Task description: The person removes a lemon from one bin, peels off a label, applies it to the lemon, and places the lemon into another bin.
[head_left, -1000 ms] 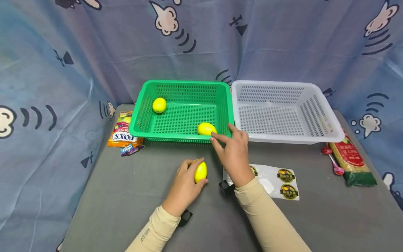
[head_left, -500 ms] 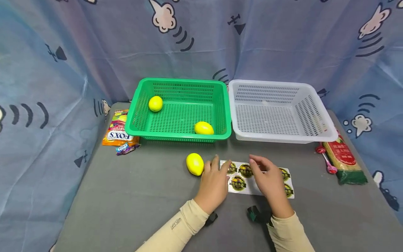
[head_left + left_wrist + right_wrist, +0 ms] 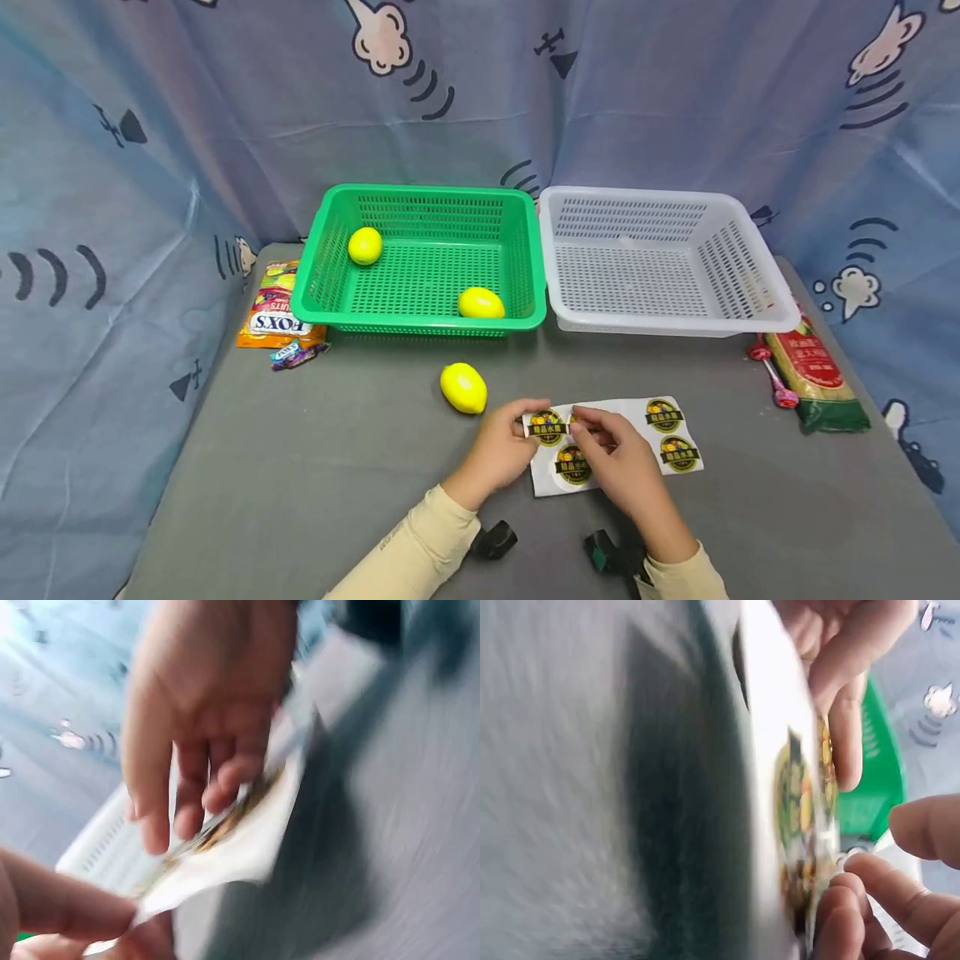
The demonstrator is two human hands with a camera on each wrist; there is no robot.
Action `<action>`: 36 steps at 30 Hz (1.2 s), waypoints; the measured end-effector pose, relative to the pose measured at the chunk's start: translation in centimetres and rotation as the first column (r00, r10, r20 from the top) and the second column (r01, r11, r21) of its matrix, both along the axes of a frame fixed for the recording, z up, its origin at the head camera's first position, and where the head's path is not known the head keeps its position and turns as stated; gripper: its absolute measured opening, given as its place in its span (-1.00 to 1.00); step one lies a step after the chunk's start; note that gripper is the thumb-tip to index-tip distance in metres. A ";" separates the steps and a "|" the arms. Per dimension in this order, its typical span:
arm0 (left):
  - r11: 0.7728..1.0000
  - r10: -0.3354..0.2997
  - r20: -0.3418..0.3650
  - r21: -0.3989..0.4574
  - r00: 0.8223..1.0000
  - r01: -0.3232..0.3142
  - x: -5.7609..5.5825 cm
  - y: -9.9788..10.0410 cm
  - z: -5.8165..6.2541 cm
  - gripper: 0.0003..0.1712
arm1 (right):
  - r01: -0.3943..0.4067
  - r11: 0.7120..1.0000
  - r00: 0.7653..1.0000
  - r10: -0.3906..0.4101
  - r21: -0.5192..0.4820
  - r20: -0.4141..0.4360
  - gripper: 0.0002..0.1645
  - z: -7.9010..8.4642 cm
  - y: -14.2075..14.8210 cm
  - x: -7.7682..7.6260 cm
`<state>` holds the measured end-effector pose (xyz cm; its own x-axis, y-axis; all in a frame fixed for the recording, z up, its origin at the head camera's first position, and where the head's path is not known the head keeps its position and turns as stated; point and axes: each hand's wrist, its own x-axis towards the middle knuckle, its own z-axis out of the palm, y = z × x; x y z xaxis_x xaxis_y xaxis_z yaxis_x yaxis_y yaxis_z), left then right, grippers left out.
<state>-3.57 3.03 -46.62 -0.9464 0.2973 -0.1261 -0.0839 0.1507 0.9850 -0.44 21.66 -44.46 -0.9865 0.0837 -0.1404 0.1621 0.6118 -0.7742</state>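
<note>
A white sheet of round fruit stickers [image 3: 630, 408] lies tilted slightly off the grey table in the head view. My left hand [image 3: 498, 450] pinches its left edge between thumb and fingers, also visible in the left wrist view. Over the sheet's middle is my right hand [image 3: 628, 462], fingertips close to an upper sticker. In the right wrist view, the right thumb [image 3: 930, 832] and index finger stand apart; whether any fingertip touches the sheet is unclear. A yellow lemon [image 3: 463, 388] rests on the table to the left of my left hand.
A green basket [image 3: 420, 322] at the back holds two lemons. Beside it stands a white basket [image 3: 667, 323]. An orange candy bag [image 3: 273, 321] and a small wrapped sweet [image 3: 298, 354] lie left; lollipops [image 3: 774, 375] and a red-gold packet [image 3: 817, 375] lie right.
My left hand let go of the lemon, moved right and took the sheet's left edge. My right hand came from the green basket to the stickers. The sheet has shifted and lifted slightly.
</note>
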 end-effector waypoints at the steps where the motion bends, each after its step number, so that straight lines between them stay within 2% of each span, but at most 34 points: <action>1: 0.997 0.010 0.064 0.077 0.998 -0.015 0.6 -0.3 0.3 -0.41 | -0.004 1.000 1.000 0.003 -0.007 -0.018 -0.59 0.2 -0.1 0.4; 3: 0.974 0.021 0.146 0.221 0.989 -0.054 1.8 -0.7 0.8 -0.41 | -0.010 1.000 0.999 0.009 -0.023 -0.051 -0.63 0.6 -0.4 1.2; 5: 0.950 0.023 0.137 0.305 0.990 -0.065 2.8 -1.0 1.0 -0.40 | -0.020 0.999 0.997 0.017 -0.038 -0.079 -0.65 1.0 -0.8 1.9; 7: 0.939 0.021 0.059 0.340 0.998 -0.040 3.6 -1.1 1.0 -0.40 | -0.020 0.998 0.995 0.015 -0.051 -0.100 -0.67 1.3 -1.1 2.3; 9: 0.944 0.021 -0.050 0.329 0.999 -0.003 4.1 -1.1 0.9 -0.40 | 0.000 0.999 0.994 -0.006 -0.053 -0.110 -0.72 1.6 -1.4 2.6; 10: 0.953 0.026 -0.111 0.304 0.993 0.009 4.3 -1.1 0.8 -0.39 | 0.013 0.998 0.993 -0.019 -0.053 -0.114 -0.76 1.6 -1.5 2.7; 12: 0.975 0.045 -0.249 0.223 0.968 0.012 4.4 -1.1 0.6 -0.37 | 0.041 0.998 0.992 -0.047 -0.049 -0.117 -0.85 1.6 -1.5 2.7; 13: 0.985 0.048 -0.311 0.171 0.949 0.006 4.5 -1.1 0.5 -0.36 | 0.054 0.998 0.991 -0.058 -0.037 -0.116 -0.89 1.5 -1.4 2.7; 14: 0.993 0.061 -0.387 0.112 0.920 -0.019 4.5 -1.1 0.4 -0.35 | 0.065 0.997 0.991 -0.068 -0.031 -0.114 -0.90 1.4 -1.2 2.7; 15: 0.997 0.081 -0.466 0.046 0.881 -0.067 4.5 -1.2 0.4 -0.35 | 0.075 0.997 0.991 -0.077 -0.027 -0.110 -0.91 1.3 -1.1 2.6; 16: 0.991 0.107 -0.545 -0.014 0.832 -0.136 4.3 -1.3 0.3 -0.34 | 0.085 0.996 0.991 -0.088 -0.033 -0.105 -0.91 1.1 -0.9 2.6; 17: 0.973 0.130 -0.612 -0.074 0.780 -0.220 4.1 -1.6 0.4 -0.35 | 0.095 0.995 0.990 -0.098 -0.039 -0.098 -0.90 1.0 -0.6 2.6; 18: 0.945 0.155 -0.653 -0.122 0.741 -0.305 3.8 -2.0 0.4 -0.36 | 0.106 0.994 0.990 -0.110 -0.040 -0.090 -0.89 0.8 -0.4 2.6; 19: 0.902 0.186 -0.681 -0.168 0.709 -0.397 3.4 -2.5 0.5 -0.36 | 0.115 0.992 0.989 -0.119 -0.047 -0.086 -0.88 0.8 -0.2 2.6; 20: 0.854 0.224 -0.688 -0.203 0.690 -0.479 2.8 -3.0 0.6 -0.33 | 0.122 0.991 0.989 -0.126 -0.058 -0.083 -0.88 0.7 0.0 2.6; 21: 0.813 0.258 -0.669 -0.240 0.697 -0.531 2.2 -3.7 0.6 -0.29 | 0.127 0.990 0.988 -0.132 -0.064 -0.080 -0.88 0.7 0.1 2.6; 22: 0.785 0.288 -0.629 -0.277 0.722 -0.554 1.6 -4.3 0.7 -0.23 | 0.131 0.989 0.988 -0.136 -0.068 -0.076 -0.88 0.6 0.2 2.6; 23: 0.765 0.308 -0.575 -0.324 0.758 -0.557 1.0 -5.0 0.6 -0.19 | 0.131 0.989 0.988 -0.136 -0.070 -0.074 -0.88 0.6 0.2 2.6; 24: 0.753 0.320 -0.515 -0.371 0.795 -0.544 0.5 -5.6 0.5 -0.16 | 0.129 0.989 0.989 -0.134 -0.070 -0.070 -0.88 0.7 0.2 2.6; 26: 0.752 0.309 -0.415 -0.444 0.856 -0.487 -0.3 -6.4 0.2 -0.12 | 0.121 0.990 0.991 -0.125 -0.073 -0.054 -0.87 1.0 -0.1 2.4; 27: 0.760 0.286 -0.380 -0.469 0.880 -0.450 -0.7 -6.7 -0.1 -0.13 | 0.118 0.990 0.992 -0.122 -0.082 -0.041 -0.86 1.2 -0.3 2.2; 29: 0.780 0.228 -0.351 -0.493 0.908 -0.386 -1.2 -6.8 -0.4 -0.17 | 0.110 0.988 0.994 -0.112 -0.112 -0.011 -0.83 1.8 -1.0 1.6; 32: 0.824 0.178 -0.343 -0.460 0.922 -0.331 -1.6 -6.5 -0.4 -0.17 | 0.110 0.976 0.994 -0.105 -0.187 0.037 -0.77 3.0 -2.3 0.3; 36: 0.909 0.188 -0.289 -0.312 0.939 -0.278 -2.1 -5.7 -0.1 -0.17 | 0.092 0.944 0.995 -0.072 -0.316 0.074 -0.71 4.6 -4.2 -2.3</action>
<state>-5.69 -2.66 -46.70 -0.9968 0.0451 0.0667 0.0802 0.4884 0.8689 -2.73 17.44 -39.82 -0.9670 0.1054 -0.2320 0.2538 0.3172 -0.9138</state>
